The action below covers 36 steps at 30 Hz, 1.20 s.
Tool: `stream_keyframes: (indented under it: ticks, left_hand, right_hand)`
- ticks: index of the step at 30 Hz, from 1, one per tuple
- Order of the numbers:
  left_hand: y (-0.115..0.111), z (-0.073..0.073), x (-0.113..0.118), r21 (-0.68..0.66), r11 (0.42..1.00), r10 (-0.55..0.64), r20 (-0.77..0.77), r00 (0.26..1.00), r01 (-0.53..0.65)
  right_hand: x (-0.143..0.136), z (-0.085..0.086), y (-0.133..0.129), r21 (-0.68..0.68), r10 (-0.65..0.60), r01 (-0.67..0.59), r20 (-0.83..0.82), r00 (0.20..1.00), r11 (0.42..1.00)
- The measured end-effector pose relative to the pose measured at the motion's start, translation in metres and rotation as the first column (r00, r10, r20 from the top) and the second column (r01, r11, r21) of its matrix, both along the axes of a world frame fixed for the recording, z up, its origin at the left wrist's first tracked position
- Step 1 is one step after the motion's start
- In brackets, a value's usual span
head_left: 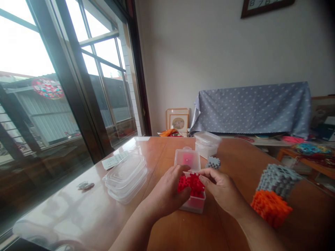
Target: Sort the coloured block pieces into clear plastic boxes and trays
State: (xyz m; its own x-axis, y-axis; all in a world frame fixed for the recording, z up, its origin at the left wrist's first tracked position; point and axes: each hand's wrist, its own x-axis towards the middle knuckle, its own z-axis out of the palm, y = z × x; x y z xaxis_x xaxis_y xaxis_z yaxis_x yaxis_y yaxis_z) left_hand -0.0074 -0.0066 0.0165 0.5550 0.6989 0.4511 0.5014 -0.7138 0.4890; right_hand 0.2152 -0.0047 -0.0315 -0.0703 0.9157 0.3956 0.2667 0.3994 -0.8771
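Note:
Red plastic interlocking pieces point(195, 184) sit at the mouth of a small clear plastic box point(195, 205) in front of me. My left hand point(169, 191) is closed around the left side of these pieces, its thumb across their near face. With thumb and index finger, my right hand point(218, 184) grips their right edge. The box's hinged lid point(187, 158) lies open behind, with a red patch showing on it. Part of the box and the lower pieces are hidden by my hands.
Stacked clear lids or containers point(127, 179) lie left, beside a paper point(115, 160) and a small crumpled item point(85, 185). Behind the box stand a lidded container point(207, 144) and a grey block stack point(213, 162). Grey blocks point(278, 181) and orange blocks point(271, 208) stand right.

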Motion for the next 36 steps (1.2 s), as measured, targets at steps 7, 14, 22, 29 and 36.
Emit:
stream_keyframes:
  ticks: [7, 14, 22, 29, 36]
  left_hand:
    - [0.013, -0.020, 0.003, 0.023, 0.989, 0.144, -0.017, 0.989, -0.144]
    - [0.015, -0.035, 0.003, 0.069, 0.976, 0.207, -0.028, 0.978, -0.205]
    - [0.018, -0.040, 0.002, -0.002, 0.983, 0.182, -0.023, 0.983, -0.182]
    - [0.019, -0.045, 0.001, -0.007, 0.990, 0.142, -0.007, 0.990, -0.142]
    - [0.018, -0.046, 0.001, -0.001, 0.993, 0.120, -0.012, 0.993, -0.120]
  right_hand:
    - [-0.002, -0.002, 0.001, 0.127, -0.093, 0.077, 0.123, 0.988, 0.989]
    - [-0.010, -0.002, -0.001, 0.157, -0.112, 0.090, 0.139, 0.984, 0.983]
    - [-0.004, -0.008, 0.001, 0.169, -0.135, 0.088, 0.291, 0.947, 0.982]
    - [-0.001, -0.012, 0.003, 0.133, -0.140, 0.093, 0.405, 0.904, 0.987]
    - [0.002, -0.006, 0.002, 0.212, -0.132, 0.029, 0.489, 0.862, 0.977]
